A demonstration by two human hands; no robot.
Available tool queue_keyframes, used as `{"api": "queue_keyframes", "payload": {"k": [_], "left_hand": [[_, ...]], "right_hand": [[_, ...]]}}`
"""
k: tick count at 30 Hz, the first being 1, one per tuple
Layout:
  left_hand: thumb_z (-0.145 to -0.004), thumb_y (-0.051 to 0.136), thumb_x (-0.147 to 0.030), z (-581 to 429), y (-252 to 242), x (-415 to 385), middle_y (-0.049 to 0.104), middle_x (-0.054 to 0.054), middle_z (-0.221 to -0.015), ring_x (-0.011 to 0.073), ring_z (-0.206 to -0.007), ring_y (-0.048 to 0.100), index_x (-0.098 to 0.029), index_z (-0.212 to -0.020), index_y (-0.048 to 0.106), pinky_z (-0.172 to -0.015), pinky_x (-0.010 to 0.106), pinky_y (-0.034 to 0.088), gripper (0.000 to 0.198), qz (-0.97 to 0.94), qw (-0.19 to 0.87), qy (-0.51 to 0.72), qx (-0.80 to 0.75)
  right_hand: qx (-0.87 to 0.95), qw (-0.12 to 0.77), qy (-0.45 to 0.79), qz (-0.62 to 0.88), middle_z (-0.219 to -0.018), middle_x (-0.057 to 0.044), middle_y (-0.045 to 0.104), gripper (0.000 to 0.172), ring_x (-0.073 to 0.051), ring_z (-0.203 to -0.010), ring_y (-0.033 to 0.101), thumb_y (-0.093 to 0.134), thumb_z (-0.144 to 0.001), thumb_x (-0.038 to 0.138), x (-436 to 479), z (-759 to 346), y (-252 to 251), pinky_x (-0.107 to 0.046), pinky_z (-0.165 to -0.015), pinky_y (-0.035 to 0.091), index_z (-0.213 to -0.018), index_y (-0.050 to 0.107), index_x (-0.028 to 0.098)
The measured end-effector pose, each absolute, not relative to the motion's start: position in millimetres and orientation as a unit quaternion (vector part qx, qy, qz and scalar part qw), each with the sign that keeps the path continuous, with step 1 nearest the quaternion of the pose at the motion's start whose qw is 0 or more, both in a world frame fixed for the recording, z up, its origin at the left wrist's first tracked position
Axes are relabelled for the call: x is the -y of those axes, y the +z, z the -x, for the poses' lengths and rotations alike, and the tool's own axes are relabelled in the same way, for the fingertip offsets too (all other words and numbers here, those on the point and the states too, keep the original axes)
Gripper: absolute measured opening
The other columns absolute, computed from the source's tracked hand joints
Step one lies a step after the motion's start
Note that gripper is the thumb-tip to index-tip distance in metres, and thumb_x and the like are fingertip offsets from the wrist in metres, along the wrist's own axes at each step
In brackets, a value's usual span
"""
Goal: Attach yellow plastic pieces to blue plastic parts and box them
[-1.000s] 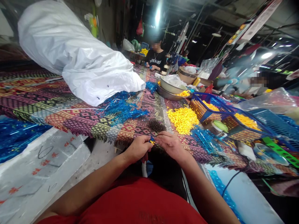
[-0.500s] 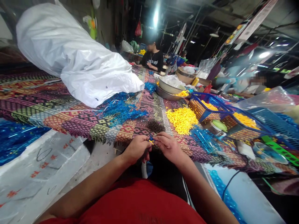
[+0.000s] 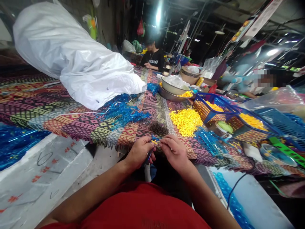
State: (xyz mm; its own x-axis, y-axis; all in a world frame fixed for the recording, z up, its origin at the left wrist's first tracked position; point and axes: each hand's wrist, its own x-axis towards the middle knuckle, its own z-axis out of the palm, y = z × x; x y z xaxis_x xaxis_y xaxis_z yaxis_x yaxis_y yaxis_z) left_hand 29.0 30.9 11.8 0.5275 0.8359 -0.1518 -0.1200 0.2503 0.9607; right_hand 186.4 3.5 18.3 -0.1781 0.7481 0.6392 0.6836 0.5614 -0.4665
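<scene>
Grip clenched on both sides, with the left hand (image 3: pixel 140 153) and right hand (image 3: pixel 175 152) pinching a small blue-and-yellow plastic piece (image 3: pixel 154 141) between them, just over the edge of the tabletop. Thin blue strip (image 3: pixel 149 157) hanging below the left hand. Just ahead, a dark bristly clump (image 3: pixel 158 129) on a woven patterned cloth (image 3: pixel 59 105). Nearby to the right, a heap of yellow plastic pieces (image 3: pixel 186 122), then a blue basket (image 3: pixel 214 109) holding more yellow pieces. Blue tinsel (image 3: pixel 125 114) to the left of the clump, beneath a large white plastic sack (image 3: pixel 78 66). Farther along the tabletop, stacked metal bowls (image 3: pixel 170 92), and at the far end a co-worker in a black shirt (image 3: pixel 153 60).
</scene>
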Motion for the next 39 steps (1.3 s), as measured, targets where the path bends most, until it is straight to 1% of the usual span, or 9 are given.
{"api": "queue_keyframes", "payload": {"k": [3, 5, 10, 18, 22, 25, 28, 32, 39], "left_hand": [[-0.077, 0.042, -0.024, -32.2, 13.5, -27.7, 0.053, -0.002, -0.044, 0.0104, -0.031, 0.046, -0.015, -0.075, 0.05, -0.031, 0.018, 0.033, 0.012, -0.52, 0.699, 0.343, -0.352], [-0.077, 0.042, -0.024, -34.0, 13.7, -25.8, 0.054, -0.002, -0.045, 0.0103, -0.031, 0.046, -0.016, -0.076, 0.05, -0.032, 0.018, 0.034, 0.012, -0.522, 0.696, 0.347, -0.35], [-0.078, 0.04, -0.024, -35.0, 12.9, -22.6, 0.056, -0.002, -0.047, 0.0104, -0.035, 0.05, -0.016, -0.077, 0.05, -0.036, 0.019, 0.038, 0.012, -0.536, 0.679, 0.351, -0.358], [-0.079, 0.038, -0.024, -35.3, 7.3, -22.2, 0.057, -0.002, -0.051, 0.0108, -0.038, 0.051, -0.017, -0.08, 0.051, -0.038, 0.019, 0.039, 0.014, -0.572, 0.643, 0.357, -0.364], [-0.08, 0.038, -0.025, -35.6, 7.5, -23.0, 0.054, -0.003, -0.047, 0.0106, -0.036, 0.049, -0.017, -0.078, 0.05, -0.036, 0.019, 0.038, 0.014, -0.581, 0.622, 0.361, -0.381], [-0.08, 0.038, -0.024, -35.0, 9.0, -23.3, 0.052, -0.003, -0.045, 0.0102, -0.034, 0.047, -0.017, -0.076, 0.049, -0.035, 0.018, 0.036, 0.014, -0.587, 0.614, 0.354, -0.391], [-0.079, 0.039, -0.024, -34.0, 10.5, -22.8, 0.053, -0.003, -0.047, 0.0096, -0.036, 0.048, -0.016, -0.075, 0.05, -0.036, 0.018, 0.036, 0.013, -0.586, 0.619, 0.35, -0.389], [-0.079, 0.043, -0.025, -31.9, 11.8, -22.0, 0.057, -0.001, -0.056, 0.0084, -0.041, 0.048, -0.015, -0.081, 0.053, -0.041, 0.018, 0.037, 0.014, -0.58, 0.638, 0.367, -0.349], [-0.08, 0.046, -0.031, -28.9, 8.9, -21.4, 0.058, 0.001, -0.065, 0.0084, -0.047, 0.049, -0.013, -0.085, 0.056, -0.046, 0.02, 0.04, 0.02, -0.527, 0.707, 0.373, -0.289]], "right_hand": [[0.774, 0.432, 0.046, 0.461, -0.08, -0.005, 0.06, 0.014, -0.015, -0.076, 0.057, 0.049, -0.085, 0.012, -1.0, -182.1, 13.5, -0.028, -0.068, 0.05, -0.087, 0.062, 0.018], [0.769, 0.43, 0.044, 0.471, -0.079, -0.005, 0.06, 0.016, -0.015, -0.075, 0.057, 0.047, -0.085, 0.011, -0.6, -181.1, 10.2, -0.028, -0.068, 0.05, -0.088, 0.061, 0.019], [0.787, 0.398, 0.013, 0.471, -0.087, -0.008, 0.061, 0.022, -0.016, -0.078, 0.058, 0.045, -0.086, 0.012, 0.8, -182.5, 5.2, -0.03, -0.068, 0.051, -0.102, 0.058, 0.019], [0.779, 0.409, 0.021, 0.475, -0.079, -0.005, 0.059, 0.017, -0.016, -0.074, 0.058, 0.046, -0.086, 0.014, -0.2, -181.4, 7.9, -0.029, -0.068, 0.05, -0.093, 0.059, 0.021], [0.801, 0.368, 0.0, 0.473, -0.09, -0.009, 0.059, 0.024, -0.018, -0.082, 0.058, 0.045, -0.087, 0.013, -1.1, -182.2, 9.5, -0.031, -0.072, 0.05, -0.106, 0.057, 0.019], [0.817, 0.344, -0.006, 0.463, -0.088, -0.009, 0.059, 0.023, -0.017, -0.079, 0.057, 0.043, -0.087, 0.013, -1.6, -182.9, 10.1, -0.03, -0.07, 0.049, -0.103, 0.059, 0.019], [0.82, 0.331, -0.005, 0.468, -0.084, -0.007, 0.058, 0.02, -0.015, -0.073, 0.056, 0.042, -0.088, 0.013, -2.0, -182.6, 11.7, -0.028, -0.066, 0.048, -0.093, 0.06, 0.019], [0.823, 0.296, -0.024, 0.484, -0.078, -0.007, 0.056, 0.018, -0.015, -0.069, 0.053, 0.042, -0.087, 0.012, -2.5, -182.5, 13.6, -0.027, -0.062, 0.045, -0.083, 0.059, 0.017], [0.824, 0.314, -0.038, 0.47, -0.075, -0.006, 0.055, 0.018, -0.015, -0.066, 0.052, 0.042, -0.088, 0.017, -1.3, -183.9, 14.3, -0.026, -0.059, 0.044, -0.092, 0.059, 0.017]]}}
